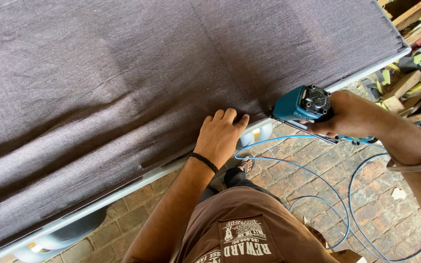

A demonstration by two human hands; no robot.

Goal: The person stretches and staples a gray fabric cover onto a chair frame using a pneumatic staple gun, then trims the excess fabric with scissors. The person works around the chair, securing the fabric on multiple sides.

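We see the left hand (220, 136) lying flat, palm down, with fingers spread a little, pressing the near edge of a dark brown fabric (147, 87) that covers a long panel. A black band sits on its wrist. The fabric is stretched over most of the view, with a few soft folds running along its lower part, and it wraps down over a pale frame edge (123, 192) that shows just beneath it.

The right hand (352, 117) is wrapped tightly around the grip of a teal pneumatic stapler (300, 107), held just to the right of the left hand, its nose set against the same fabric edge. The two hands are near each other but apart. A thin blue air hose (317, 180) leaves the tool and loops over the brick floor (366, 209) below. Wood offcuts and yellow foam scraps (410, 83) lie heaped at the far right, beyond the panel's corner.
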